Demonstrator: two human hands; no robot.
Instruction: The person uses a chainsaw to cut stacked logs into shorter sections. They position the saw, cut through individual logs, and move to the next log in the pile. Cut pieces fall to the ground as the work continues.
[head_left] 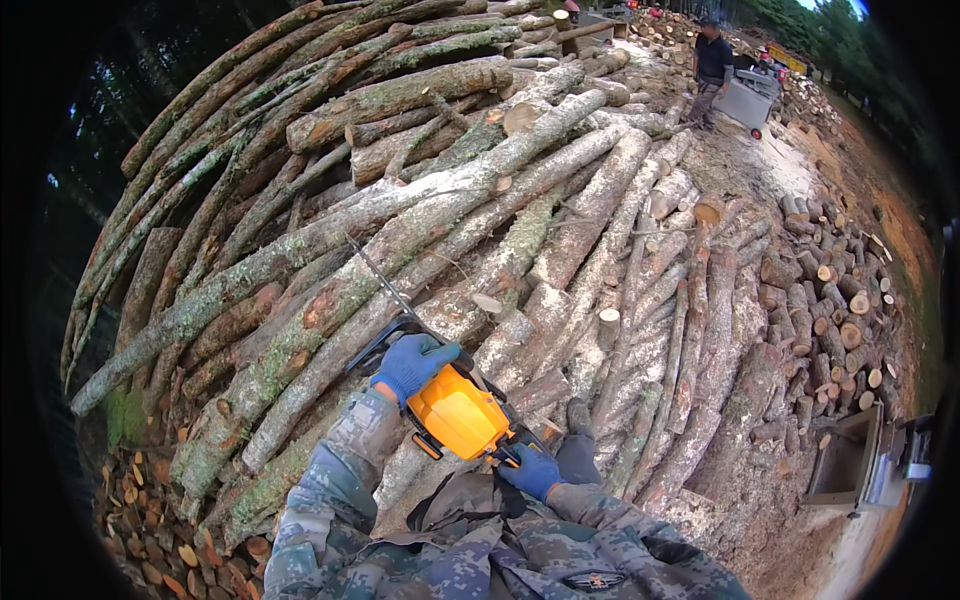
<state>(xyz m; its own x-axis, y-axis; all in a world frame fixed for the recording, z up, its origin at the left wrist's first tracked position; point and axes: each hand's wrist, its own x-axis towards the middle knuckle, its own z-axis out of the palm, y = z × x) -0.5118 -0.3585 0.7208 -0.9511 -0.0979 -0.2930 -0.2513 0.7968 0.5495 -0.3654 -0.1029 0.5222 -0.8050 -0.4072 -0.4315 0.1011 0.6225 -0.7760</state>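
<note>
An orange and black chainsaw [462,412] is held across the front of my body, its guide bar [378,272] pointing away to the upper left. My left hand [412,366], in a blue glove, is closed around the front handle. On the rear handle, my right hand [534,474], also blue-gloved, is closed; its trigger finger is hard to make out. The bar overlaps a long lichen-covered log [345,225] and a thicker mossy log [335,300] in the pile; whether it touches either cannot be told.
Long logs [400,100] are heaped ahead and left, others lying at angles under me. Short cut rounds [835,320] are stacked at right, split firewood [165,530] at lower left. A person [712,65] stands beside a grey machine [748,100] at far right. A metal frame [850,455] stands at right.
</note>
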